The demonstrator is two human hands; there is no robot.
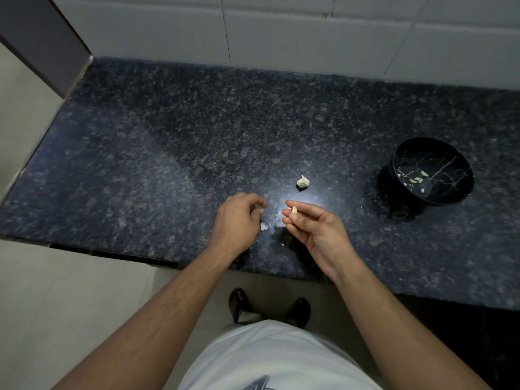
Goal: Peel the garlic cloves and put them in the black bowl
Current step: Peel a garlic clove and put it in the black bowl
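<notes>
My right hand [312, 226] pinches a pale garlic clove [294, 211] between thumb and fingertips, just above the dark granite counter [168, 150]. My left hand [239, 220] hovers a short way to its left with its fingers curled; a scrap of white skin [264, 226] lies on the counter by its fingertips, and I cannot tell whether the fingers touch it. A partial garlic bulb [303, 181] sits on the counter just beyond both hands. The black bowl [408, 153] with gold veining stands at the right and holds several peeled cloves [416, 180].
Small bits of skin [282, 244] lie on the counter between my hands. A white tiled wall [309, 32] backs the counter, whose front edge runs close to my body. A dark panel [39, 38] stands at the far left.
</notes>
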